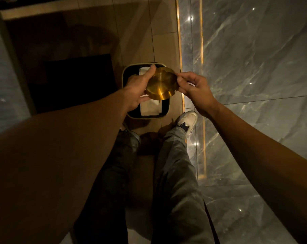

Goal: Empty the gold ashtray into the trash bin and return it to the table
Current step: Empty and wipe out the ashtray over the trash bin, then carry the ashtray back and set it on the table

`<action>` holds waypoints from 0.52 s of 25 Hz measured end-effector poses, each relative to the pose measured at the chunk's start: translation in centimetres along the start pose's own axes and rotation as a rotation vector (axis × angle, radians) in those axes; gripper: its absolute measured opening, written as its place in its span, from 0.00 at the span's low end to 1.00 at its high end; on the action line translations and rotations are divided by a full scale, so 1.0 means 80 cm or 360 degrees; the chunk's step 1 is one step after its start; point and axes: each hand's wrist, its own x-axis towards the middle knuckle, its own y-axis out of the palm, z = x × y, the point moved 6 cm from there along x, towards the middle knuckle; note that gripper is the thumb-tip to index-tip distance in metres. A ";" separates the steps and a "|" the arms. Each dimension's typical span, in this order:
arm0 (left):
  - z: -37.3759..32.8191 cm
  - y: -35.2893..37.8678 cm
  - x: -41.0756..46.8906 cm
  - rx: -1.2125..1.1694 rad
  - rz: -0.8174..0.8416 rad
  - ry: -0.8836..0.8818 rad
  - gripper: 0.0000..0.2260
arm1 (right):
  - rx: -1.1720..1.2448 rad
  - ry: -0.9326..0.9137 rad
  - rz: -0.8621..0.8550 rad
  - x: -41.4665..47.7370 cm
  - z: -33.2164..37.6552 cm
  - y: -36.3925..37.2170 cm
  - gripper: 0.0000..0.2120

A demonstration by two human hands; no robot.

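Observation:
The round gold ashtray [161,84] hangs turned over, its shiny underside facing me, directly above the trash bin [125,74]. My left hand [138,88] grips its left rim, thumb on top. My right hand [193,88] pinches the right rim with thumb and fingertips. The bin is a dark square with rounded corners and a pale rim, standing on the floor. White paper tissue [150,107] lies inside it. The ashtray's inner side is hidden from me.
A glossy grey marble wall [254,67] with a lit gold strip runs along the right. A dark mat [75,81] lies on the wooden floor to the left of the bin. My legs and a white shoe [187,119] stand just behind the bin.

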 end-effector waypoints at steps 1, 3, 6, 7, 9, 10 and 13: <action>-0.005 0.000 -0.013 -0.0005 -0.0018 0.0001 0.24 | 0.0008 -0.0002 -0.0040 -0.008 0.009 0.000 0.10; -0.013 0.001 -0.039 -0.0072 -0.0051 0.0060 0.19 | 0.0011 -0.0016 -0.0122 -0.025 0.032 0.000 0.11; -0.035 0.000 -0.095 -0.0103 -0.0075 0.0298 0.14 | 0.0007 -0.0044 -0.0194 -0.058 0.074 -0.002 0.13; -0.045 0.000 -0.115 -0.0074 -0.0054 0.0396 0.14 | 0.0016 -0.0062 -0.0203 -0.070 0.090 -0.002 0.13; -0.061 -0.003 -0.159 -0.0015 -0.0004 0.0563 0.13 | 0.0091 -0.0113 -0.0234 -0.098 0.118 -0.002 0.13; -0.069 -0.005 -0.181 0.0030 0.0020 0.0644 0.12 | 0.0140 -0.0152 -0.0252 -0.114 0.134 -0.002 0.13; -0.086 -0.015 -0.246 0.0251 0.0124 0.0894 0.21 | 0.0243 -0.0204 -0.0270 -0.155 0.174 0.006 0.15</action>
